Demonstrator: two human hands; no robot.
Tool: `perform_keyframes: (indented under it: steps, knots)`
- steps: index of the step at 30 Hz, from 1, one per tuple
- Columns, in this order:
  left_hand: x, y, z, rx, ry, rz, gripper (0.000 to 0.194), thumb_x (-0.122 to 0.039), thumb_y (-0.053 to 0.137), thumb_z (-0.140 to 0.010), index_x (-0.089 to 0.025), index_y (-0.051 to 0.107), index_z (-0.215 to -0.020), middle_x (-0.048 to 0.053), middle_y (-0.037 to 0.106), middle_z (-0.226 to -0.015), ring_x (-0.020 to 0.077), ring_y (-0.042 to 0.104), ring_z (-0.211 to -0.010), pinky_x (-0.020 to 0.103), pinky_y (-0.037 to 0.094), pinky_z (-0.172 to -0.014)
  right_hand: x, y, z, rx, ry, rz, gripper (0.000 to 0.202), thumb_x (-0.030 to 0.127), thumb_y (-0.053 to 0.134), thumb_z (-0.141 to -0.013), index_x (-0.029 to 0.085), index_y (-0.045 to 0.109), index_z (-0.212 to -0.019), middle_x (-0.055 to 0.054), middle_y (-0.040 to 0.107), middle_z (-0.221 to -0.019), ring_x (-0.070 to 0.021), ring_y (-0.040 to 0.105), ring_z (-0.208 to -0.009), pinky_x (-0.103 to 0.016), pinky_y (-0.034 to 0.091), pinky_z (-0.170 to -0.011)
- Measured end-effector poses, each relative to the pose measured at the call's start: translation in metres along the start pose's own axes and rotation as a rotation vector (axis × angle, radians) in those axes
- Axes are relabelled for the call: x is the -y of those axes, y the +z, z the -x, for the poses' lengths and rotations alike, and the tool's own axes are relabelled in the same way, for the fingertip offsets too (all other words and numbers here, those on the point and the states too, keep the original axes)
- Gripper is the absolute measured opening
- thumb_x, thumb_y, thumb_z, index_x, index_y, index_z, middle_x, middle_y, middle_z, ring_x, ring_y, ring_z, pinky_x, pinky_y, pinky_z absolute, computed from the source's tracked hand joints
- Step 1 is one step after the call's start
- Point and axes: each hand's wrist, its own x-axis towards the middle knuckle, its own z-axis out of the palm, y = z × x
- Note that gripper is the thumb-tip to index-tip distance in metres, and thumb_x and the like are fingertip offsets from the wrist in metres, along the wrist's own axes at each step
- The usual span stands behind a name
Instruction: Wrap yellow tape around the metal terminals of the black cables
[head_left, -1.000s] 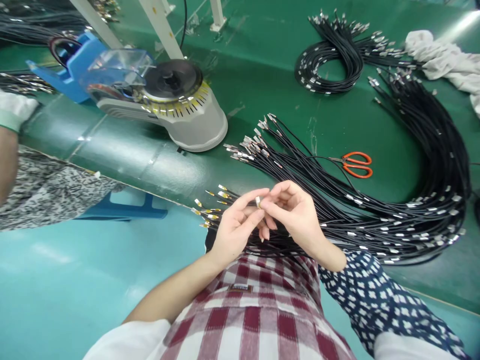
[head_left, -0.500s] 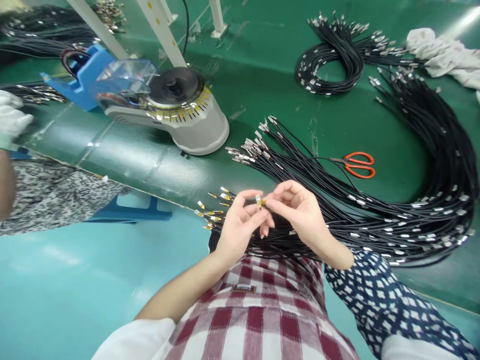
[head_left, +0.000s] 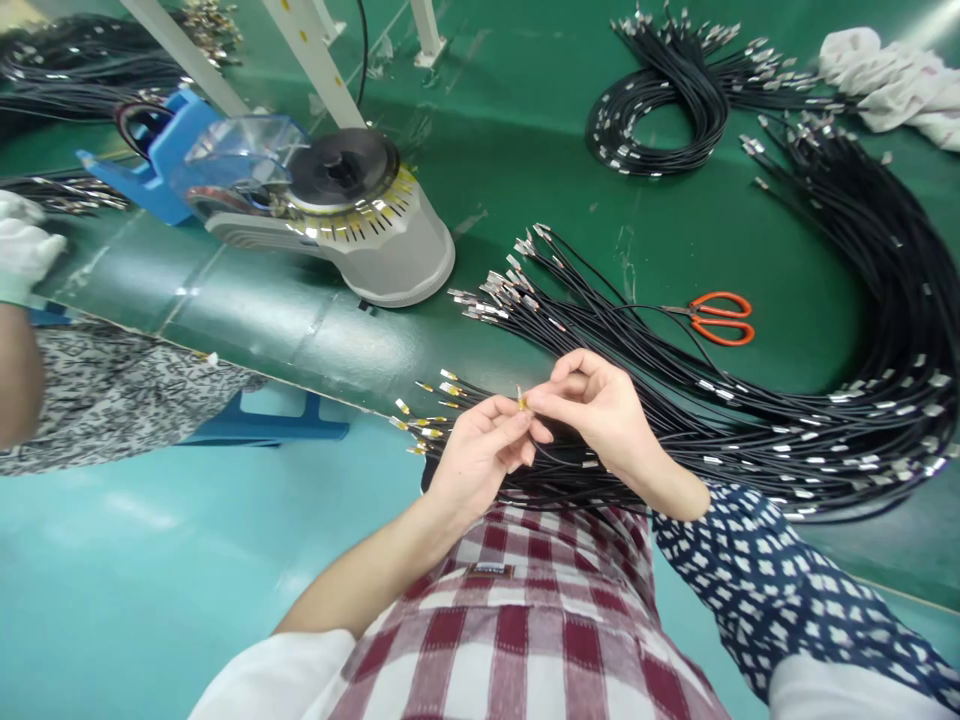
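Observation:
Both my hands meet in front of my checked apron, over a bundle of black cables [head_left: 645,420]. Between the fingertips is a cable end [head_left: 522,400] with a small metal connector and a bit of yellow tape. My left hand [head_left: 484,445] pinches it from the left, fingers curled. From the right, thumb and forefinger of my right hand [head_left: 592,405] press on the yellow part. Several yellow-taped cable ends [head_left: 424,425] lie left of my left hand. Other metal-tipped ends [head_left: 502,290] fan out beyond my hands.
Orange-handled scissors [head_left: 721,318] lie behind the cables. A grey tape dispenser [head_left: 375,220] stands at centre left, beside a blue holder [head_left: 169,155]. Coiled cables [head_left: 660,120] and a white cloth [head_left: 892,85] are at the back right. Another person's gloved hand [head_left: 26,240] is at the left edge.
The small connector between my fingertips has turned and now shows its narrow side. My hands have shifted only slightly. The whole view has moved a little.

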Motion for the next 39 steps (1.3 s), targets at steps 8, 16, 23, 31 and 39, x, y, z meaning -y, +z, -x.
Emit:
perform_keyframes:
  steps: [8,16,23,31,39]
  knots:
    - [0.002,-0.001,-0.002,0.065,0.024,-0.041,0.031,-0.032,0.082,-0.073,-0.014,0.057,-0.074,0.004,0.073,-0.065,0.0071,0.056,-0.043,0.016,0.039,-0.042,-0.002,-0.005,-0.004,0.083,-0.003,-0.026,0.042,0.027,0.085,-0.067,0.022,0.045,-0.079,0.001,0.074,-0.073,-0.0128,0.068,-0.062,-0.027,0.053,-0.065]
    - [0.004,0.0,-0.004,0.004,0.13,-0.095,0.029,-0.025,0.083,-0.07,-0.016,0.059,-0.083,-0.001,0.067,-0.064,0.0059,0.053,-0.046,0.016,0.035,-0.042,-0.005,0.007,0.007,-0.027,-0.296,0.178,0.044,0.018,0.075,-0.078,0.025,0.032,-0.08,0.004,0.07,-0.075,-0.0103,0.059,-0.059,-0.028,0.044,-0.062]
    - [0.008,-0.003,-0.004,-0.029,0.214,-0.126,0.021,-0.024,0.081,-0.073,-0.015,0.061,-0.074,-0.002,0.066,-0.06,0.0072,0.055,-0.043,0.017,0.037,-0.041,-0.005,0.007,0.007,0.03,-0.261,0.163,0.045,0.016,0.076,-0.077,0.025,0.032,-0.082,0.004,0.071,-0.075,-0.0103,0.059,-0.058,-0.028,0.047,-0.061]
    - [0.005,-0.002,-0.001,0.035,0.221,-0.131,0.016,-0.023,0.076,-0.077,-0.014,0.063,-0.077,0.004,0.074,-0.071,0.0101,0.063,-0.047,0.019,0.041,-0.045,0.0,0.002,-0.007,0.162,-0.047,-0.04,0.049,0.022,0.082,-0.072,0.025,0.034,-0.085,0.003,0.074,-0.073,-0.0109,0.062,-0.053,-0.025,0.05,-0.053]
    - [0.002,0.0,-0.001,0.035,0.22,-0.116,0.02,-0.028,0.076,-0.078,-0.013,0.063,-0.076,0.005,0.074,-0.071,0.0109,0.063,-0.047,0.02,0.041,-0.046,0.001,0.0,-0.013,0.162,0.028,-0.029,0.044,0.023,0.083,-0.072,0.023,0.041,-0.085,0.004,0.072,-0.072,-0.0089,0.06,-0.05,-0.024,0.051,-0.054]
